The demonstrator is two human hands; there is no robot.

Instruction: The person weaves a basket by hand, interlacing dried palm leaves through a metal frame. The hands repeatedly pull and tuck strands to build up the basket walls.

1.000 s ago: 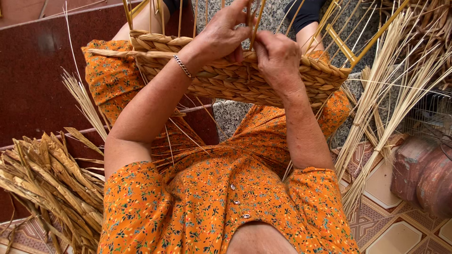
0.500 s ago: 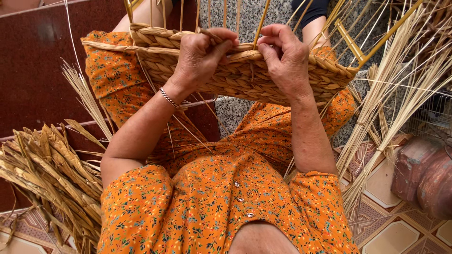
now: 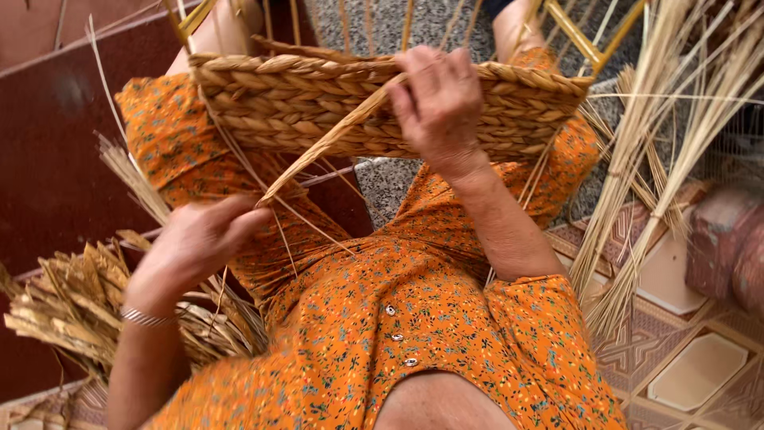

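Here the left hand (image 3: 195,243), at the lower left of the frame, is pinched around the near end of a flat straw strand (image 3: 326,143). From that grip the strand runs taut up and to the right, its long axis diagonal, to the rim of the woven basket panel (image 3: 318,107) across the upper middle, where its far end passes under the right hand (image 3: 438,99). That hand presses down on the panel's upper edge, fingers curled over the weave, pinning where the strand enters. The panel lies crosswise on the lap, above the orange floral dress (image 3: 414,318). Loose straw bundles (image 3: 64,310) lie at the lower left.
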